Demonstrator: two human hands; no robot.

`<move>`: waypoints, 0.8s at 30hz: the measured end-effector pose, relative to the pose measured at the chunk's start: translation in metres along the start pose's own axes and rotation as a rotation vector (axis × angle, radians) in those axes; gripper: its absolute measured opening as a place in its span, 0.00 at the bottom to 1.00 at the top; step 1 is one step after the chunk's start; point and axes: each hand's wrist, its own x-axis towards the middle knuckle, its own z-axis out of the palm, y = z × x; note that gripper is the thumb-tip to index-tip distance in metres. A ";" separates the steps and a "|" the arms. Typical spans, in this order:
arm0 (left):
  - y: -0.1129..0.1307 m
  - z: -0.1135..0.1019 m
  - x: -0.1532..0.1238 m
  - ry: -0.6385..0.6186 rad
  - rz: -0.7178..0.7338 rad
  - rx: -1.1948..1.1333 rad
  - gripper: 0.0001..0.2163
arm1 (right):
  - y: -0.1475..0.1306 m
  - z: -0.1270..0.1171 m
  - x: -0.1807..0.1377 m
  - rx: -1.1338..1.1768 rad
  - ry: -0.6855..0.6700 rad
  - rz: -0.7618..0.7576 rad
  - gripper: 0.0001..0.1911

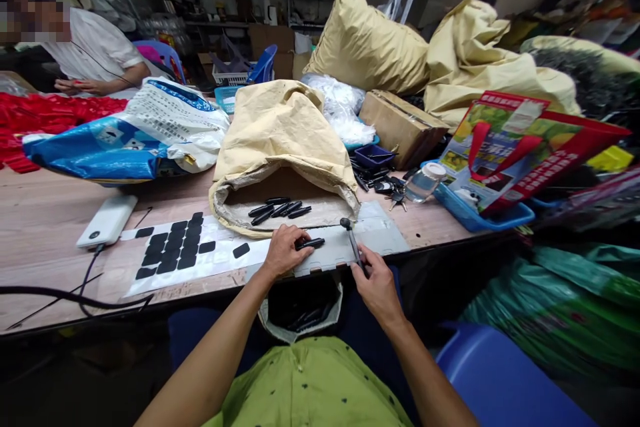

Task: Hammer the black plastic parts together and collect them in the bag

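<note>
My left hand [285, 250] rests at the table's front edge, fingers closed on a slim black piece [314, 243] lying over the grey board [385, 230]. In my right hand [377, 280] is a small stick tool [354, 242] with a grey handle and a dark round head. The head points away from me, just right of the black piece and apart from it. Several similar black pieces [280, 209] lie in the mouth of a beige cloth sack [285, 127] right behind my hands. What kind of pieces they are is too small to tell.
Left on the table are black rounded squares [173, 245] on a white sheet, a white power bank [107, 220] and a blue-white bag [115, 140]. To the right stand a jar [425, 182], keys [397, 199] and a blue basket [480, 217]. A co-worker [95, 47] sits far left.
</note>
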 end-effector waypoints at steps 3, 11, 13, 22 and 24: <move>-0.001 0.000 0.000 0.000 0.005 0.006 0.08 | -0.011 0.000 -0.012 0.139 -0.056 0.007 0.25; -0.006 0.001 -0.002 0.011 0.011 -0.037 0.06 | -0.034 0.005 -0.025 0.256 -0.226 0.001 0.24; -0.005 0.002 -0.002 0.012 0.007 -0.032 0.06 | -0.033 0.006 -0.025 0.203 -0.227 -0.030 0.23; -0.003 0.001 0.000 0.010 -0.004 0.018 0.05 | -0.037 0.012 -0.026 0.132 -0.243 -0.117 0.23; -0.002 0.000 0.000 0.009 -0.013 0.030 0.04 | -0.040 0.016 -0.027 0.078 -0.234 -0.143 0.22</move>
